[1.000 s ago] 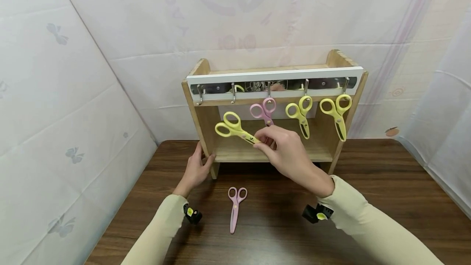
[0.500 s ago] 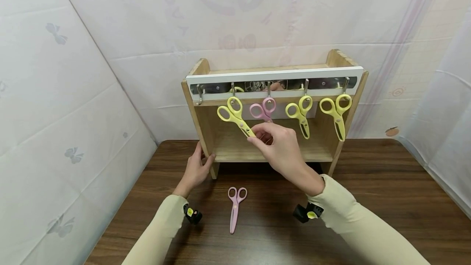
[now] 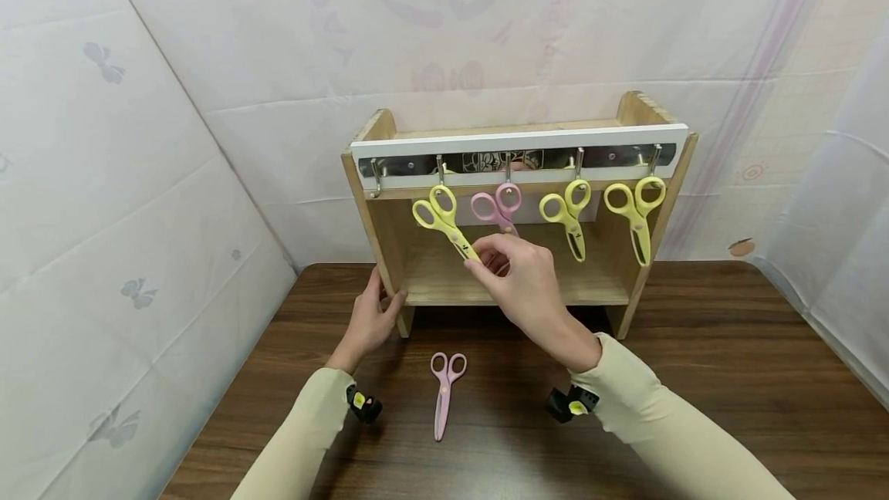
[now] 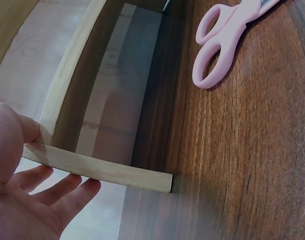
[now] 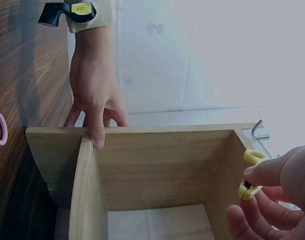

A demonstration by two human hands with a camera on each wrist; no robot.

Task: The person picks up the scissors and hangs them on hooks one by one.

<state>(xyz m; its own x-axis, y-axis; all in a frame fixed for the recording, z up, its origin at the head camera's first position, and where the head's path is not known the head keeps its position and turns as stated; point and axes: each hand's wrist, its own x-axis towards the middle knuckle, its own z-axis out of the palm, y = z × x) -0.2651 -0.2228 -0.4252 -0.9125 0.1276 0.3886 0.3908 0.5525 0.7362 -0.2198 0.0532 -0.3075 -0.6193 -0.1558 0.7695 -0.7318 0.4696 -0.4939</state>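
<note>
My right hand pinches a pair of yellow scissors by the blade end, handles up. One handle loop is at the second hook from the left; whether its weight rests there I cannot tell. My left hand grips the lower left side panel of the wooden shelf, thumb inside and fingers outside in the left wrist view. From the other hooks hang pink scissors, yellow scissors and more yellow scissors. The leftmost hook bears nothing.
Another pair of pink scissors lies on the dark wooden table before the shelf, handles toward it. A white board carries the hook rail along the shelf's top front. Pale printed sheets hang behind and at the sides.
My right hand has moved left and brought the yellow scissors up to the second hook, turning them more upright. The last half second shows only slight motion. My left hand stays put.
</note>
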